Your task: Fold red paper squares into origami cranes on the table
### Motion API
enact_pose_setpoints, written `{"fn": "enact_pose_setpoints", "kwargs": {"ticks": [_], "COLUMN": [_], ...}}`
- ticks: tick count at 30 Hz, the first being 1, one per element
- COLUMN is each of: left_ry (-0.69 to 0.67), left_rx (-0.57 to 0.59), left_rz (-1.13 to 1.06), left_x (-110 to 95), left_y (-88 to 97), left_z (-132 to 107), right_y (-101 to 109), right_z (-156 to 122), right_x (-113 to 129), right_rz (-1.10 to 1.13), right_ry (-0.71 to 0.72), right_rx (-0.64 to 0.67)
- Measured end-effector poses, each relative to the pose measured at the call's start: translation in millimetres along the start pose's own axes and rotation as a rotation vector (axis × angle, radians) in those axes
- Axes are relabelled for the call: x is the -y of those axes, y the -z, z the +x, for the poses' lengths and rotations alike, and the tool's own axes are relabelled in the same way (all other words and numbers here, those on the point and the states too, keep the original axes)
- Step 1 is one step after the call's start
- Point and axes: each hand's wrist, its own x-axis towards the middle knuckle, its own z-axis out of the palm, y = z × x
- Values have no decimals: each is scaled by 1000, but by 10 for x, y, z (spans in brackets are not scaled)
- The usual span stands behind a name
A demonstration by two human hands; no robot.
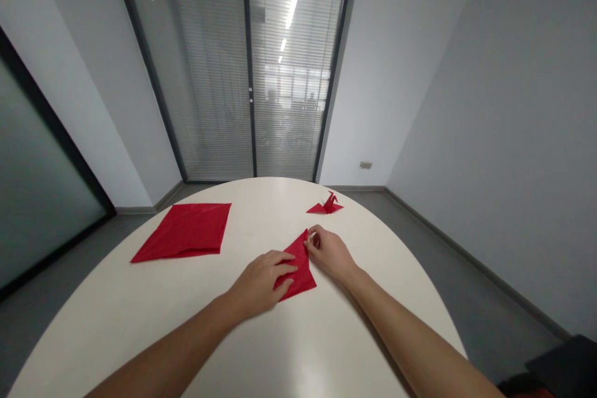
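A folded red paper triangle (301, 267) lies on the white round table (261, 348) in front of me. My left hand (261, 283) rests on its left side, fingers stretched flat and pressing the paper down. My right hand (329, 252) sits at the triangle's upper tip, its fingertips pinched on that corner. Both forearms reach in from the bottom of the view.
A stack of flat red paper sheets (186, 231) lies on the table to the left. A finished red paper crane (326, 205) stands near the far edge. Glass doors with blinds (247, 68) are behind the table. A dark object (566, 364) shows at bottom right.
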Motion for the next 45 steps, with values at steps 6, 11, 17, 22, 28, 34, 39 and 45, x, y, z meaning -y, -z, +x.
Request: {"fn": "enact_pose_setpoints", "kwargs": {"ticks": [6, 11, 17, 22, 28, 34, 39, 45], "left_ry": [-5, -35, -121, -92, 10, 83, 139, 190], "left_rx": [22, 20, -17, -34, -64, -48, -10, -29], "left_rz": [24, 54, 153, 221, 266, 258, 244, 219], "left_x": [25, 37, -2, -29, 57, 132, 94, 83], "left_y": [-12, -21, 25, 63, 43, 91, 156, 150], "left_z": [11, 17, -3, -11, 29, 52, 76, 66], "right_y": [56, -12, -36, -31, 45, 109, 118, 105], "right_z": [-59, -163, -195, -134, -108, -129, -106, -62], "right_x": [131, 191, 123, 57, 29, 30, 33, 50], "right_rz": [-173, -140, -220, -266, -136, -71, -104, -91], "right_ry": [217, 404, 266, 139, 259, 367, 452, 534], "right_rx": [-96, 240, 392, 347, 380, 429, 296, 180]}}
